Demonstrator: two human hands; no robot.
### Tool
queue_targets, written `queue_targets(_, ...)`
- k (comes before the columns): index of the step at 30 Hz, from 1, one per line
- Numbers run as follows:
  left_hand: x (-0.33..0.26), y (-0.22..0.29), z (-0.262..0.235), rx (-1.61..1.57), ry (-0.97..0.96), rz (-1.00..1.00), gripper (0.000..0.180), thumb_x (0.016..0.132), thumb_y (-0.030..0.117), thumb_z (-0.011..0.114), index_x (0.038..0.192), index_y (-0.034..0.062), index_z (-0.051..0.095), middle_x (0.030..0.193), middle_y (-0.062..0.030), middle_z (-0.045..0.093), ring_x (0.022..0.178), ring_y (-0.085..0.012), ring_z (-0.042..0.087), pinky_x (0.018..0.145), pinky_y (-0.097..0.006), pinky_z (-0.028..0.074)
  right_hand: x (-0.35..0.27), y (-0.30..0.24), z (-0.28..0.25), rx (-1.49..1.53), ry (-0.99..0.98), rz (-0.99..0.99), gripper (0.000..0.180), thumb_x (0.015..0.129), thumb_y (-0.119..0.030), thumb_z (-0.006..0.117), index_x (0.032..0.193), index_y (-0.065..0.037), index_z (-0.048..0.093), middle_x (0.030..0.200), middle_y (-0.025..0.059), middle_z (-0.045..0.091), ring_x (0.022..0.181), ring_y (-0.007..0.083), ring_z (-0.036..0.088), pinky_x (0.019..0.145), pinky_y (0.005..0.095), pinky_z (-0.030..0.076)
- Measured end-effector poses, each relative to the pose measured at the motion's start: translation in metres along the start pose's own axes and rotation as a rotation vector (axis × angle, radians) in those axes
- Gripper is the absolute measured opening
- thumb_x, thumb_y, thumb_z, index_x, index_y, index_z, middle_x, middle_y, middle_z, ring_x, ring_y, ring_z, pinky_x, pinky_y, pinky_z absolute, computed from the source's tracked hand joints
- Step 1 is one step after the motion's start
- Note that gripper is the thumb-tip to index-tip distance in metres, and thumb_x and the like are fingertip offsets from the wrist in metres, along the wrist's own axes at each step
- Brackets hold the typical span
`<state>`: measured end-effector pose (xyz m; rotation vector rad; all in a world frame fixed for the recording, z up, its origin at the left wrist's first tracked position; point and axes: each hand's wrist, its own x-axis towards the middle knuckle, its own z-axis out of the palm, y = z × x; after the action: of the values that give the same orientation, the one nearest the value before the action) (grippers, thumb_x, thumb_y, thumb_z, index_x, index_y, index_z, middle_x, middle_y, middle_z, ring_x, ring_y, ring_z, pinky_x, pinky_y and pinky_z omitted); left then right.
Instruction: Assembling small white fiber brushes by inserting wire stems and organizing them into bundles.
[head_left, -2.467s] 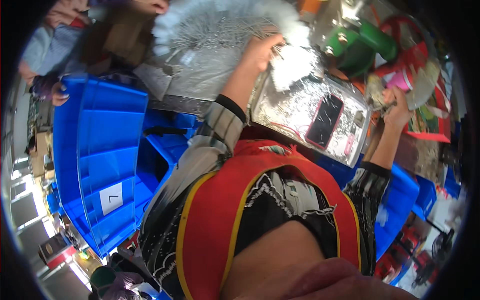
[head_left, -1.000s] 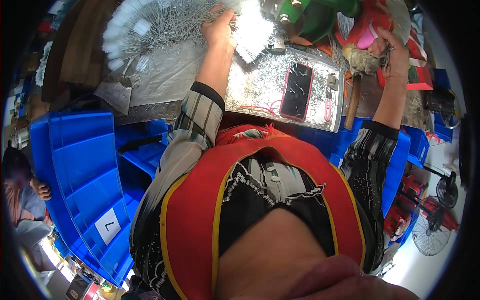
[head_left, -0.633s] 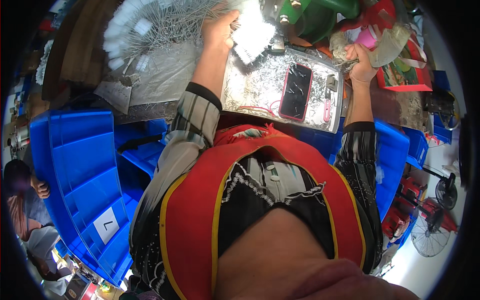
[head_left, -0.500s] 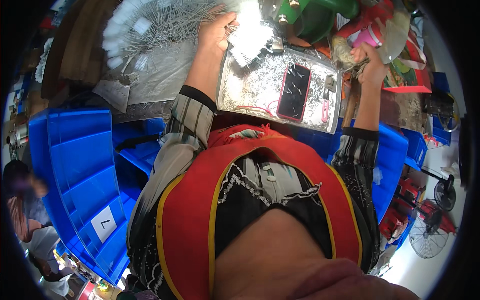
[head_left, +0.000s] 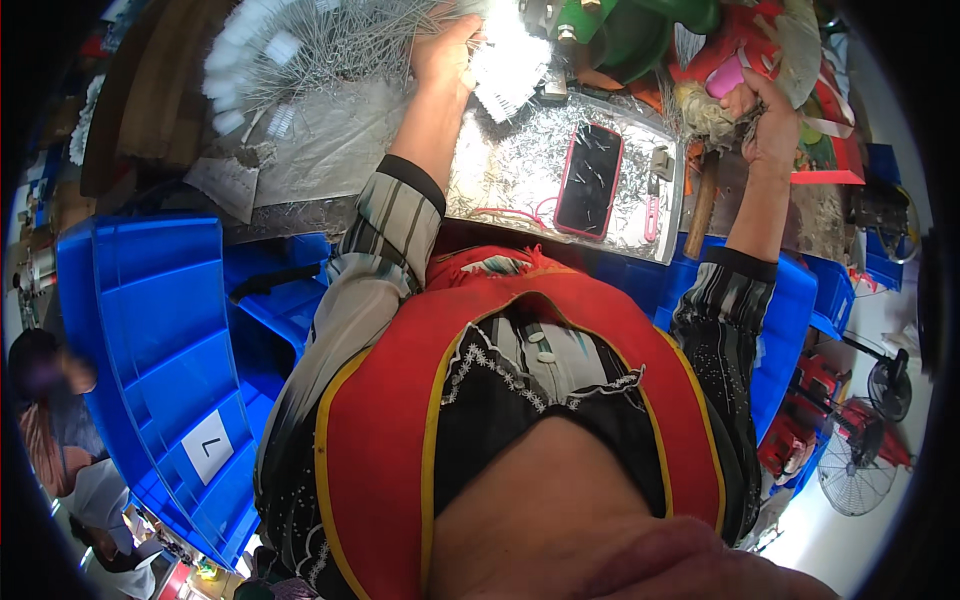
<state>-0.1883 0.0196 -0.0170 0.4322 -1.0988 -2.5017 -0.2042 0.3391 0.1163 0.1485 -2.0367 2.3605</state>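
Observation:
My left hand [head_left: 445,55] is at the far edge of the bench, its fingers closed on white-bristled wire brushes [head_left: 508,72], partly washed out by bright light. Just left of it lies a large pile of similar brushes [head_left: 330,50] with long thin wire stems. My right hand [head_left: 768,120] is curled at the right, beside a pale stringy bundle [head_left: 706,112] and a pink object [head_left: 725,76]. Whatever its fingers hold is hidden. Between my forearms, a metal tray [head_left: 672,245] carries wire clippings, a red-cased phone [head_left: 588,180] and a small pink-handled tool [head_left: 652,215].
A green machine [head_left: 640,40] stands beyond the tray. A wooden handle [head_left: 703,205] juts from the bench by my right forearm. Blue plastic bins [head_left: 160,290] flank me. Another person [head_left: 50,410] is at the far left, and a fan [head_left: 858,465] stands at the right.
My right hand has moved right, away from the stringy bundle. My left hand has shifted slightly to the right and farther away, still by the brushes.

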Motion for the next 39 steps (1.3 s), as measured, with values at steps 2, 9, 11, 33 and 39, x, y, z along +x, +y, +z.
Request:
queue_targets(2,0.003,-0.003,-0.004,-0.010,-0.039,0.017,0.003,0.074,0.002,0.059,0.073,0.0021,0.056,0.061,-0.0047,0.054,0.048,-0.0132,0.051,0.042,-0.023,0.041,0.001,-0.004,0.001,0.023,0.001,0.034,0.016,0.073,-0.007,0.053,0.063,0.005,0.055,0.051,0.0072,0.043,0.048,0.0193,0.047,0.051,0.0296,0.041)
queue_targets(9,-0.005,0.003,-0.003,-0.005,-0.025,0.049,0.002,0.074,0.002,0.058,0.074,0.0019,0.056,0.061,-0.0045,0.054,0.048,-0.0131,0.051,0.042,-0.023,0.041,-0.006,-0.014,0.016,-0.104,0.059,-0.060,0.015,0.071,-0.008,0.055,0.063,0.005,0.055,0.049,0.0073,0.044,0.043,0.0181,0.046,0.047,0.0291,0.040)
queue_targets(11,0.004,-0.006,-0.011,0.090,0.007,0.047,0.003,0.074,0.003,0.058,0.075,0.0018,0.056,0.062,-0.0045,0.055,0.047,-0.0131,0.050,0.041,-0.024,0.041,-0.015,0.010,0.022,-0.146,0.146,-0.161,0.014,0.071,-0.007,0.055,0.063,0.005,0.055,0.048,0.0074,0.043,0.041,0.0181,0.045,0.046,0.0297,0.041)
queue_targets(33,-0.006,0.010,-0.008,-0.164,0.040,0.094,0.032,0.069,-0.008,0.060,0.099,-0.0028,0.050,0.071,-0.0125,0.057,0.053,-0.0188,0.056,0.046,-0.028,0.048,-0.010,0.054,0.028,0.108,-0.017,-0.495,0.006,0.068,0.003,0.056,0.062,0.002,0.057,0.052,0.0064,0.051,0.046,0.0167,0.051,0.052,0.0291,0.045)
queue_targets(39,-0.003,-0.009,-0.002,-0.106,0.004,-0.003,0.033,0.068,-0.006,0.060,0.099,0.0002,0.051,0.071,-0.0116,0.058,0.056,-0.0187,0.056,0.049,-0.029,0.048,-0.002,0.015,-0.014,-0.024,0.235,-0.001,0.006,0.070,-0.004,0.057,0.071,0.001,0.061,0.057,0.0047,0.051,0.053,0.0159,0.051,0.054,0.0276,0.042)
